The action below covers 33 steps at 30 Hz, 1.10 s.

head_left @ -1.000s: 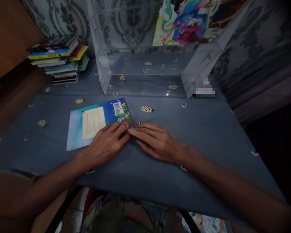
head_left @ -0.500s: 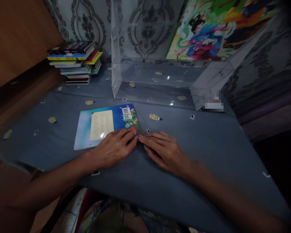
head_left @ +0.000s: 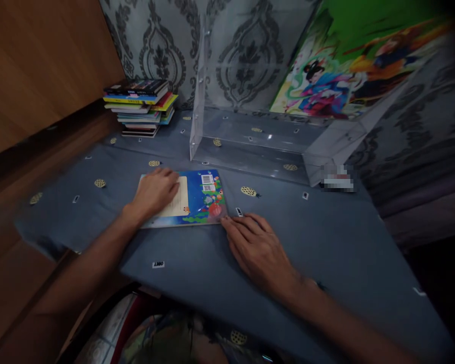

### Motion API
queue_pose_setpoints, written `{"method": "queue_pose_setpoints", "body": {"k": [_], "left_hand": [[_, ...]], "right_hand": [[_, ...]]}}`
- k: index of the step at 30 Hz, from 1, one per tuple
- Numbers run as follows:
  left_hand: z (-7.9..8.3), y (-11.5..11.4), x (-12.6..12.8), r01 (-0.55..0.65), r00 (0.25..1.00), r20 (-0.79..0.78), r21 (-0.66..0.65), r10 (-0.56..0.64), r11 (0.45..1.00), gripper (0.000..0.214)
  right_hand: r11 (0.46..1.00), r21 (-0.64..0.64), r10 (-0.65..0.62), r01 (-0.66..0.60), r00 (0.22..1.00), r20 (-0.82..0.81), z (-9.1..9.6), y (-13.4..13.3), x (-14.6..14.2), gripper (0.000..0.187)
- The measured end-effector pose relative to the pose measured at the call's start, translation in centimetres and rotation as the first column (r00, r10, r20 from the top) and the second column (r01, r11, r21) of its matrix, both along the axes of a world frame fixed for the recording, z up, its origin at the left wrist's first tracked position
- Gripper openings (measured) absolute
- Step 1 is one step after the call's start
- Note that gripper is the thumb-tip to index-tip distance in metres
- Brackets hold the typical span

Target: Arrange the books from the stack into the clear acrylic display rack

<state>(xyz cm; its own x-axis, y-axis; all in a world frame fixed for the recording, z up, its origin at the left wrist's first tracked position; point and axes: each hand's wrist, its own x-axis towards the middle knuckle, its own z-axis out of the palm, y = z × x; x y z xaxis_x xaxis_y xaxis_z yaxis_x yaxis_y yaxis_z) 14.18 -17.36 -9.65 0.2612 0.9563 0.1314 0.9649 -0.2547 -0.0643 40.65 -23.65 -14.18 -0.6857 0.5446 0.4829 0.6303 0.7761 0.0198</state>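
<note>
A grey-blue cloth patterned with yellow pineapples covers the bench (head_left: 345, 247), whose far edge meets the patterned wall. Toward that far edge stands a clear, box-like plastic rack (head_left: 335, 144), with a large green picture book (head_left: 345, 86) upright in or behind it; which, I cannot tell. An uneven pile of mixed books (head_left: 140, 108) sits at the far left corner. The thin blue paperback with a cream text panel and a sea-floor border (head_left: 200, 197) lies flat, left of centre, just in from the near edge, back cover up. The step in hand looks like steadying or squaring this paperback, a hand at either end; to lift it, the next move would call for fingertips worked under an edge, since it lies flush. The right hand (head_left: 254, 242) reaches in palm down, its grip loose, fingers side by side and nearly straight, the tips at the paperback's near right corner, seemingly touching it without a pinch. The left hand (head_left: 157, 189) lies across its left end, fingers softly bent; their undersides are hidden, so I cannot tell whether that grip pinches or merely rests. Smallest is a pixelated object (head_left: 338, 179) near the bench's right edge.
</note>
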Motion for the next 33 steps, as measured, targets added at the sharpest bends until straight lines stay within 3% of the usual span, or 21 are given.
{"method": "queue_pose_setpoints", "body": {"k": [2,4,17,22,29,33], "left_hand": [[0.4,0.3,-1.1,-0.125,0.992,-0.012,-0.045,0.125,0.991,0.033],[0.7,0.3,-1.6,-0.168,0.986,-0.009,-0.078,0.168,0.983,0.036],[1.1,-2.5,-1.7,-0.125,0.989,-0.096,-0.092,0.116,0.988,0.037],[1.6,-5.6,-1.9,-0.1,0.987,-0.137,-0.115,0.084,0.988,0.038],[2.5,-12.1,-1.8,-0.09,0.972,-0.23,-0.178,0.047,0.98,0.037],[2.6,-15.8,-3.3,0.056,0.983,-0.154,-0.266,-0.1,0.962,0.038]], "right_hand": [[1.0,-0.002,-0.001,0.001,1.0,-0.009,-0.1,0.0,-0.1,0.033],[1.0,0.0,-0.004,0.004,1.0,-0.016,0.0,0.0,-0.2,0.033],[0.995,-0.074,-0.071,0.07,0.997,-0.014,0.2,-2.4,-0.4,0.029],[0.994,-0.08,-0.078,0.074,0.996,-0.046,0.1,-3.9,0.2,0.029],[0.986,-0.15,-0.083,0.073,0.995,-0.061,0.3,-4.6,0.8,0.033],[0.981,-0.183,-0.073,0.06,0.995,-0.062,0.5,-4.4,0.8,0.032]]}}
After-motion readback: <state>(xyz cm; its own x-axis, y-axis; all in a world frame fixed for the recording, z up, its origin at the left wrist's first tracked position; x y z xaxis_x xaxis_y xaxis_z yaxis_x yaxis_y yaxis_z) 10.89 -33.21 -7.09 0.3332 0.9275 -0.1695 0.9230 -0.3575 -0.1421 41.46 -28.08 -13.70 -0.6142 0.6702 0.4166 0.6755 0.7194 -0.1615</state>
